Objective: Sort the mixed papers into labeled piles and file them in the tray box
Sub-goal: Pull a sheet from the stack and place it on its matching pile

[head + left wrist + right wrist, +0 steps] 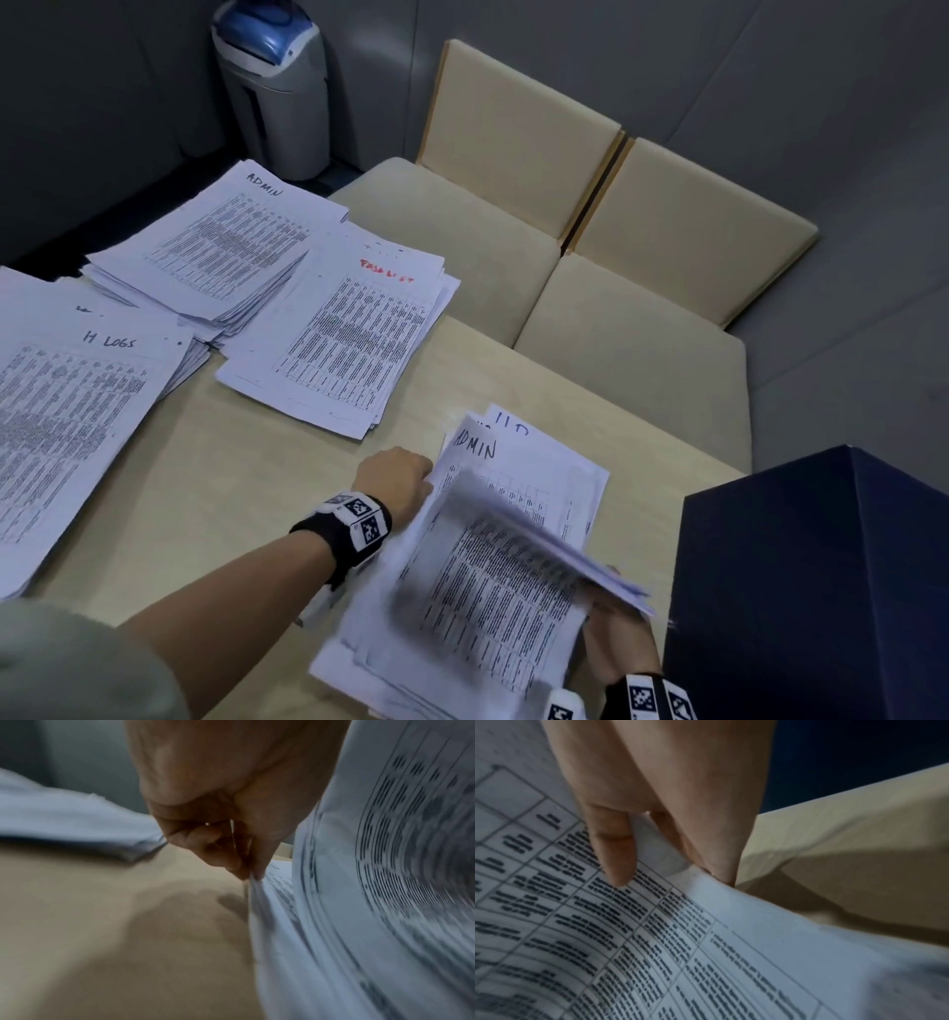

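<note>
A loose pile of printed table sheets (493, 601) lies at the near right of the tan table (231, 493). Its top sheets (560, 539) are lifted and curled over, blurred. A sheet under them bears the handwritten word ADMIN (477, 448). My left hand (398, 478) is at the pile's far left edge; in the left wrist view the left hand (248, 876) pinches the edge of a few sheets (334, 902). My right hand (613, 634) holds the lifted sheets at their near right edge. Seen from the right wrist, the right hand (673, 876) has its thumb on the printed sheet (654, 943).
Three other stacks lie at the left: one marked ADMIN (221, 246), one with a red label (349, 339), one marked H LOGS (67, 411). A dark blue box (821, 591) stands close at the right. Beige chairs (616, 267) and a grey bin (277, 92) stand beyond.
</note>
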### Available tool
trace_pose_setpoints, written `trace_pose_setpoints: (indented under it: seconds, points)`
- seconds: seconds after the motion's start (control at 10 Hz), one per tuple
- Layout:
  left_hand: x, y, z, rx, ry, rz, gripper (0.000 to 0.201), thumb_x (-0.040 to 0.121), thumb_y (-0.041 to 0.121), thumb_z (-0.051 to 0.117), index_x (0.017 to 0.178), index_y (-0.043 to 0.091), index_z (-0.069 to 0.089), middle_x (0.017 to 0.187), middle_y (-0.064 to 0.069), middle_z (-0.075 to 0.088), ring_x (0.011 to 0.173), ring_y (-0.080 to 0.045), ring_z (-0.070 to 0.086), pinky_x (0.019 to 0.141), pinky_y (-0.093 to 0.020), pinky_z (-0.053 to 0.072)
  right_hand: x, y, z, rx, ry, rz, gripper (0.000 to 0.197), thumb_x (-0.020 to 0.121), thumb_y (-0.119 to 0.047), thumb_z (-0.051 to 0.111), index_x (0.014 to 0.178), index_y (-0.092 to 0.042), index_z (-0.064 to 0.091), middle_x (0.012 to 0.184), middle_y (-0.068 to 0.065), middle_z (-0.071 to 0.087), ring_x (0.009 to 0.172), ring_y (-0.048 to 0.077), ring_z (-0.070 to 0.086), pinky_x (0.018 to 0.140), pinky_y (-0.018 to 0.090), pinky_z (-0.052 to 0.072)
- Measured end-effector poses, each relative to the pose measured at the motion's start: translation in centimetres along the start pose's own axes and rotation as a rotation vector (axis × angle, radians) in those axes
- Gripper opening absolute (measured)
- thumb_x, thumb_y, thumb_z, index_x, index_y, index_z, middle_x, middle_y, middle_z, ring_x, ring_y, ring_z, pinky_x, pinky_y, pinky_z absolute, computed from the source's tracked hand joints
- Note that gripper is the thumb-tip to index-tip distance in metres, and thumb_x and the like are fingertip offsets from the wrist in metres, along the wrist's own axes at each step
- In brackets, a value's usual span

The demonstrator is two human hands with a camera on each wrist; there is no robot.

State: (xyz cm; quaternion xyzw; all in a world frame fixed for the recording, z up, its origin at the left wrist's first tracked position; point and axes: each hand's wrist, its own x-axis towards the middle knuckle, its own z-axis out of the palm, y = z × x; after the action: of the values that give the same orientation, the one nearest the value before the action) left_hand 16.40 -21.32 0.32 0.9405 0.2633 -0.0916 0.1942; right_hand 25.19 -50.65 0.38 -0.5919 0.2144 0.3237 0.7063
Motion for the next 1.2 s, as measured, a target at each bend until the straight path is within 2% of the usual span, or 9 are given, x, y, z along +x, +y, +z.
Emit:
trace_pose_setpoints:
  seconds: [0.1, 0.2, 0.3, 0.4, 0.6, 0.8, 0.9, 1.0, 1.2]
  points:
    - [-0.5, 0.2, -0.8, -0.055, 0.033, 0.102, 0.037, 0.096, 0.032, 0.046, 0.061, 0.020, 0.039, 0.064, 0.003, 0.048, 0.062, -0.019, 0.051, 0.056, -0.026, 0.037, 1.2, -0.4, 0.2, 0.199, -0.255, -0.175, 0.033, 0.101, -0.006, 0.041, 0.098, -0.003, 0.073, 0.109, 0.019, 0.070, 0.106, 0.024, 0.065, 0.097, 0.033, 0.044]
    - [-1.3, -0.3, -1.3, -0.522, 0.028, 0.111, 0.041, 0.093, 0.023, 0.062, 0.058, 0.026, 0.041, 0.053, 0.010, 0.044, 0.051, -0.006, 0.040, 0.053, -0.024, 0.031, 3.9, -0.5, -0.6, 0.142, -0.293, -0.103, 0.030, 0.056, -0.022, 0.092, 0.079, -0.012, 0.074, 0.113, 0.002, 0.073, 0.092, 0.000, 0.069, 0.085, 0.019, 0.047]
    - [-3.3, 0.3, -2.3, -1.003, -0.064, 0.104, 0.041, 0.085, 0.003, 0.073, 0.060, 0.017, 0.043, 0.044, 0.015, 0.045, 0.045, 0.003, 0.040, 0.051, -0.012, 0.033, 1.3, -1.6, -0.1, 0.100, -0.228, 0.062, 0.054, 0.053, -0.014, 0.089, 0.098, -0.002, 0.061, 0.108, 0.004, 0.073, 0.076, 0.000, 0.071, 0.075, 0.020, 0.052]
    - [-4.4, 0.7, -2.1, -1.281, -0.116, 0.071, 0.047, 0.075, 0.004, 0.082, 0.061, 0.017, 0.039, 0.048, 0.012, 0.041, 0.046, 0.001, 0.035, 0.048, -0.015, 0.030, -0.1, -1.2, -0.4, -0.061, -0.057, 0.004, 0.009, 0.098, -0.007, 0.049, 0.095, -0.012, 0.056, 0.066, -0.006, 0.073, 0.061, 0.004, 0.070, 0.068, 0.026, 0.053]
    - [-3.7, 0.5, -0.5, -1.278, 0.112, -0.283, 0.032, 0.097, 0.028, 0.058, 0.073, 0.016, 0.041, 0.062, 0.004, 0.033, 0.056, -0.013, 0.030, 0.060, -0.029, 0.030, 1.0, -0.5, 0.1, -0.207, 0.102, -0.087, 0.018, 0.081, 0.010, 0.056, 0.083, -0.001, 0.070, 0.093, 0.020, 0.065, 0.089, 0.035, 0.059, 0.081, 0.044, 0.047]
    - [-3.5, 0.7, 0.2, -1.364, 0.008, -0.344, 0.021, 0.088, -0.010, 0.045, 0.092, 0.006, 0.059, 0.099, -0.010, 0.072, 0.091, -0.027, 0.066, 0.085, -0.038, 0.051, 0.9, 0.0, -0.8, -0.135, 0.094, -0.110, 0.023, 0.085, 0.018, 0.047, 0.104, 0.022, 0.058, 0.075, 0.013, 0.061, 0.080, 0.024, 0.061, 0.056, 0.016, 0.052]
    - [-4.0, 2.2, -0.3, -1.366, -0.069, -0.325, 0.030, 0.070, -0.020, 0.036, 0.067, 0.007, 0.050, 0.074, -0.010, 0.055, 0.069, -0.020, 0.050, 0.060, -0.026, 0.040, 0.7, -0.1, -0.6, -0.018, 0.015, -0.005, 0.033, 0.100, 0.001, 0.034, 0.117, 0.000, 0.062, 0.122, 0.022, 0.061, 0.111, 0.021, 0.062, 0.099, 0.031, 0.045]
    - [-4.6, 3.5, -0.7, -1.307, -0.093, -0.330, 0.027, 0.064, -0.014, 0.036, 0.075, -0.010, 0.059, 0.067, -0.011, 0.055, 0.053, -0.014, 0.045, 0.046, -0.019, 0.034, 0.4, -0.9, 0.0, 0.024, -0.019, 0.066, 0.043, 0.103, 0.000, 0.022, 0.144, 0.007, 0.032, 0.152, 0.024, 0.032, 0.125, 0.039, 0.047, 0.093, 0.035, 0.043]
    - [-3.2, 3.4, 0.9, -1.228, -0.048, -0.438, 0.007, 0.076, 0.003, 0.051, 0.075, 0.003, 0.057, 0.079, -0.014, 0.057, 0.062, -0.020, 0.047, 0.054, -0.026, 0.036, -2.7, -2.3, 1.1, -0.203, -0.090, 0.056, 0.016, 0.079, -0.008, 0.064, 0.071, -0.004, 0.077, 0.078, 0.012, 0.075, 0.078, 0.032, 0.073, 0.059, 0.030, 0.056]
